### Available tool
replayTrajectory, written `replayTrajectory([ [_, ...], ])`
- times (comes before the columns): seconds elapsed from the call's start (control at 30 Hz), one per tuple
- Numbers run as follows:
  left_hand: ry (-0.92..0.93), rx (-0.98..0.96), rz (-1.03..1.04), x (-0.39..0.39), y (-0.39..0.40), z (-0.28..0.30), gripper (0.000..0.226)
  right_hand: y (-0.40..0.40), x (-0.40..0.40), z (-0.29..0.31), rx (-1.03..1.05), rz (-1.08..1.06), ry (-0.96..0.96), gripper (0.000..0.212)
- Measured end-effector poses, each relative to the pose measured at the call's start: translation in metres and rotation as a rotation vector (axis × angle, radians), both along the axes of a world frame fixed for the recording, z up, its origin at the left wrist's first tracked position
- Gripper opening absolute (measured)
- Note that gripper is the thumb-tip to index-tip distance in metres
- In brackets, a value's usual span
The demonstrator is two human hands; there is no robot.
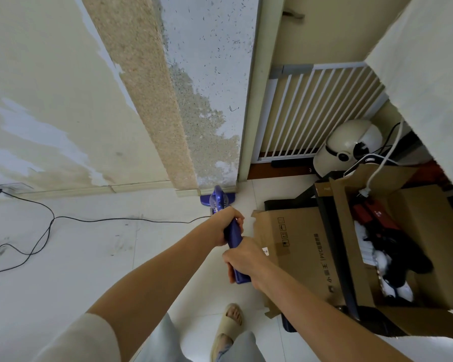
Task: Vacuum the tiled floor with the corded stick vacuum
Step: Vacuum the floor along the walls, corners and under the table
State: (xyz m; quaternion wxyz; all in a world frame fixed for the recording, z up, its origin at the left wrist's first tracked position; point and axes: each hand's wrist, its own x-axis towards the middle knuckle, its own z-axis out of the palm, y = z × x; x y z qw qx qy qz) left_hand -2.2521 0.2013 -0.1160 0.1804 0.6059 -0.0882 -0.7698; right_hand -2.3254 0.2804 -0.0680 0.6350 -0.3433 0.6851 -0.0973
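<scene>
She is mid-pass with the vacuum, both hands on its blue handle, and the head is pushed out to the far end of the stroke, right against the skirting at the foot of the wall, near the door frame. The left hand grips the handle higher up, toward the body of the machine, fingers wrapped round it; the right hand is curled tight round the near end of the handle. The cord trails off to the left across the pale floor to a socket low on the wall. I'd say the next move is a pull back toward her feet, then a shift sideways, and she needs to mind the cardboard box just right of the handle and keep the cord clear of the head.
</scene>
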Motion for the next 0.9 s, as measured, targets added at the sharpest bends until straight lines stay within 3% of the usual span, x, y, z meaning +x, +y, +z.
replayTrajectory([
  [0.17,0.035,0.009,0.115,0.000,0.010,-0.003,0.009,0.003,-0.004,0.000,-0.003,0.046,0.014,0.032],
  [0.33,-0.054,-0.022,0.074,0.019,0.008,0.008,0.020,0.002,0.016,0.009,-0.015,0.082,0.026,0.033],
  [0.6,-0.059,-0.048,0.130,0.104,0.013,0.010,0.028,0.000,0.095,0.035,0.045,0.132,-0.032,0.013],
  [0.9,-0.025,-0.043,0.100,0.229,0.007,0.015,0.021,-0.007,0.218,0.033,0.030,0.083,-0.029,0.011],
])
